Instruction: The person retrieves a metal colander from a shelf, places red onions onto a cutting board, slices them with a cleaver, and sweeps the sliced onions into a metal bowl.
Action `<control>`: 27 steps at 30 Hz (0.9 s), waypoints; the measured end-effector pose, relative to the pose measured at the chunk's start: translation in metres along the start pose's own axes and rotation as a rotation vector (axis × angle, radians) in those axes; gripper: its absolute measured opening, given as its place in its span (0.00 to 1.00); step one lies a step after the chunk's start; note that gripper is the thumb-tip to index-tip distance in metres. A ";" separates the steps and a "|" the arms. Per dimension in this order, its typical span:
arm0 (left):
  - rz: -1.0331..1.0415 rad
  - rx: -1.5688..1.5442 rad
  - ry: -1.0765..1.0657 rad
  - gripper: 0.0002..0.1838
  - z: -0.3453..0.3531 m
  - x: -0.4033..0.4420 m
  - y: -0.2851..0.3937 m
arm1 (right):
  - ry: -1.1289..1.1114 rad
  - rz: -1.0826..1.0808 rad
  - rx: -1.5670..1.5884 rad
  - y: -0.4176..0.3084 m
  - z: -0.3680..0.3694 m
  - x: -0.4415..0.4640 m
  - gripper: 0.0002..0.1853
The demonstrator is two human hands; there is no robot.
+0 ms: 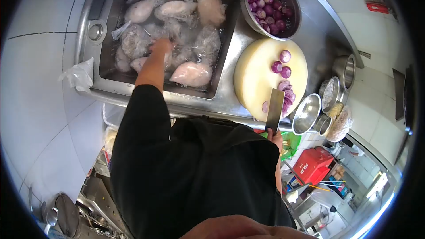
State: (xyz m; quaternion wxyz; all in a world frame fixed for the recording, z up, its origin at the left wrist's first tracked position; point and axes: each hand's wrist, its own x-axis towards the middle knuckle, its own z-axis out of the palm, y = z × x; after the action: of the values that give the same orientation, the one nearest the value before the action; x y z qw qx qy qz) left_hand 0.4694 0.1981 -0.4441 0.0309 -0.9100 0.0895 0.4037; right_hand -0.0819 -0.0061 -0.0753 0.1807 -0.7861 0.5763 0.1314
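My left hand [163, 46] reaches into the sink [226, 57] among bagged pieces of pale meat [191, 74] lying in water. Its fingers are hidden by the wrist and the bags, so what they touch is unclear. My right hand [275, 138] is closed round the handle of a cleaver [275, 109]. The blade lies over the front part of a round cutting board [250, 73]. Sliced onion [288, 97] sits just right of the blade. Farther back on the board are peeled purple onions [285, 56].
Behind the board stands a colander [295, 25] of purple onions. Metal bowls [306, 114] and a bag of food [340, 126] line the right side. A crumpled plastic bag [82, 75] hangs at the sink's left edge. A red crate [313, 166] is lower right.
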 end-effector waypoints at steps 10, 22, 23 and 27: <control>0.524 -0.416 0.347 0.17 -0.102 -0.125 -0.011 | -0.006 -0.045 0.027 0.000 0.000 0.000 0.21; 0.693 0.502 0.140 0.21 -0.130 -0.124 -0.152 | 0.063 -0.164 0.043 0.006 0.004 -0.004 0.14; 0.707 0.648 0.345 0.23 -0.114 -0.098 -0.167 | 0.055 -0.159 0.053 0.004 0.003 -0.006 0.14; 0.467 -0.346 0.519 0.20 -0.132 -0.252 -0.030 | 0.144 -0.205 0.161 0.006 -0.005 -0.016 0.12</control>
State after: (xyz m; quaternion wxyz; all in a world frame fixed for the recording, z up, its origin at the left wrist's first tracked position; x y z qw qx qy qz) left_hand 0.4056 0.2454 -0.1695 -0.2396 -0.9287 0.2298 0.1655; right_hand -0.0929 0.0036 -0.0650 0.2137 -0.8312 0.5132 0.0092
